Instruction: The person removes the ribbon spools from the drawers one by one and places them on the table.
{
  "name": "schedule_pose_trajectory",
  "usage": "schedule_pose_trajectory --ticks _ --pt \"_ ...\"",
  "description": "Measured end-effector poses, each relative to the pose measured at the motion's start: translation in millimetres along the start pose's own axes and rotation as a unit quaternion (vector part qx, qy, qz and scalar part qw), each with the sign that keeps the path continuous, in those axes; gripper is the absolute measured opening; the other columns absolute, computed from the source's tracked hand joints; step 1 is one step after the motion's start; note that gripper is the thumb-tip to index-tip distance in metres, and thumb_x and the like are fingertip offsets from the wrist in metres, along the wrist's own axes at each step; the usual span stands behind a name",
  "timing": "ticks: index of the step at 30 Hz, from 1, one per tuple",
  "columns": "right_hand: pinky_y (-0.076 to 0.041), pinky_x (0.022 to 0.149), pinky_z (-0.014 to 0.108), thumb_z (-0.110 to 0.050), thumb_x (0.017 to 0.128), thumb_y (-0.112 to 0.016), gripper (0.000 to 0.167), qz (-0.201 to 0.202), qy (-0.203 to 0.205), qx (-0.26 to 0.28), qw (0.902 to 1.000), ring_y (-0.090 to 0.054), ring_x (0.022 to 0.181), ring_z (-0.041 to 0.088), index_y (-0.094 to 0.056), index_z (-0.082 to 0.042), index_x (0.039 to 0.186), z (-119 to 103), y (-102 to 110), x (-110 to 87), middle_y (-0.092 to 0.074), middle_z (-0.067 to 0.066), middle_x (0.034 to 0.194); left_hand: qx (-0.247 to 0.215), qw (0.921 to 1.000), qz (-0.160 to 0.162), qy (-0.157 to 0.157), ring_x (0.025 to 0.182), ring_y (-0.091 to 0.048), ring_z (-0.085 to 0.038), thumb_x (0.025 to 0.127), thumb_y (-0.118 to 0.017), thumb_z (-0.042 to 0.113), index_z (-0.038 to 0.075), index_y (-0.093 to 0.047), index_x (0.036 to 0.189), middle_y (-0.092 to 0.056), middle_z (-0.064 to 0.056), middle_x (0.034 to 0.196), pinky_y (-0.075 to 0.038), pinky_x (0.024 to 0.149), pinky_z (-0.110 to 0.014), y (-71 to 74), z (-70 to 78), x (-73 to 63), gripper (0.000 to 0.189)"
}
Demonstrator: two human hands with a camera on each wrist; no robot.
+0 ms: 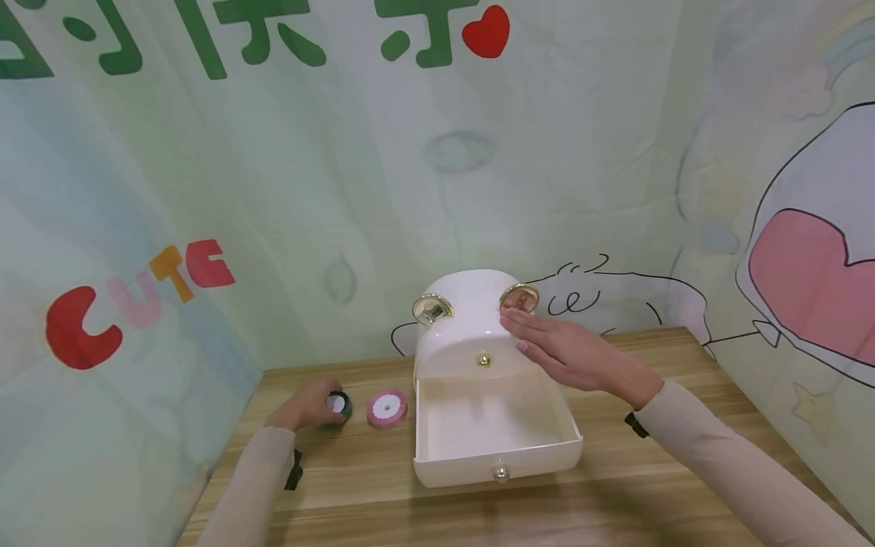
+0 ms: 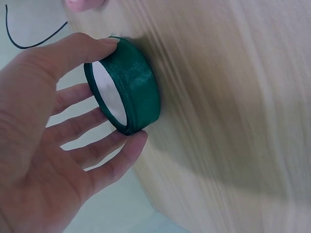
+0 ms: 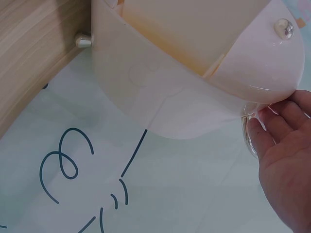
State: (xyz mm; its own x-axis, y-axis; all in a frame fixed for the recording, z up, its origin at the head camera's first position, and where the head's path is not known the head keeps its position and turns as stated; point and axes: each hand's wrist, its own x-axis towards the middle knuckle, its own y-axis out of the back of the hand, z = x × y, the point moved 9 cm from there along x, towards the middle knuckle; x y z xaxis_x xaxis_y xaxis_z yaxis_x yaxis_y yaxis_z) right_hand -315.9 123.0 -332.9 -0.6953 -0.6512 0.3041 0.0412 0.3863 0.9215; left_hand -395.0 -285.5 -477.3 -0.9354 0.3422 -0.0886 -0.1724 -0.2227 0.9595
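My left hand (image 1: 309, 406) grips a roll of dark green satin ribbon (image 2: 140, 82) at the left of the table. In the left wrist view the thumb lies on the roll's upper edge and fingertips on its lower edge. A pink ribbon roll (image 1: 386, 410) lies flat to its right. Beside that stands a glossy white box (image 1: 468, 323) with a rounded top and two gold-rimmed ears, its lower drawer (image 1: 458, 472) pulled out. My right hand (image 1: 581, 353), fingers nearly straight, rests at the box's right side by the gold-rimmed ear (image 3: 249, 136).
The wood-grain table (image 1: 636, 471) stands against a printed cloth backdrop (image 1: 328, 190) at the back and sides. Round knobs sit on the drawer front and on the box's upper face. The drawer juts toward the table's front.
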Motion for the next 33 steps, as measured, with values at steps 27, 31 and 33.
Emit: schedule_pose_trajectory --ticks 27,31,33 --pt "-0.039 0.124 0.052 -0.033 0.113 -0.043 0.053 0.002 0.004 0.0 1.0 -0.036 0.159 0.025 -0.039 -0.013 0.162 -1 0 0.2 -0.035 0.002 0.171 0.005 0.9982 -0.018 0.057 0.122 -0.062 -0.044 0.086 -0.084 0.018 -0.01 -0.056 0.139 -0.058 -0.034 0.137 -0.051 0.105 -0.061 -5.7 3.3 -4.5 0.066" --pt "-0.04 0.123 0.052 -0.034 0.113 -0.043 0.053 0.003 0.003 -0.001 1.0 -0.036 0.158 0.025 -0.039 -0.014 0.162 0 0 0.0 -0.035 0.002 0.171 0.025 0.9983 -0.006 0.052 0.134 -0.051 -0.058 0.092 -0.077 0.022 -0.01 -0.052 0.144 -0.051 -0.04 0.146 -0.044 0.111 -0.067 1.4 14.8 -8.2 0.066" --pt "-0.04 0.123 0.052 -0.034 0.113 -0.043 0.053 0.002 0.002 0.0 1.0 -0.036 0.158 0.025 -0.039 -0.015 0.162 0 0 0.0 -0.035 0.002 0.171 0.043 0.9982 0.007 0.042 0.138 -0.046 -0.061 0.094 -0.074 0.023 -0.01 -0.051 0.145 -0.05 -0.04 0.148 -0.042 0.113 -0.069 6.6 24.0 -10.7 0.064"
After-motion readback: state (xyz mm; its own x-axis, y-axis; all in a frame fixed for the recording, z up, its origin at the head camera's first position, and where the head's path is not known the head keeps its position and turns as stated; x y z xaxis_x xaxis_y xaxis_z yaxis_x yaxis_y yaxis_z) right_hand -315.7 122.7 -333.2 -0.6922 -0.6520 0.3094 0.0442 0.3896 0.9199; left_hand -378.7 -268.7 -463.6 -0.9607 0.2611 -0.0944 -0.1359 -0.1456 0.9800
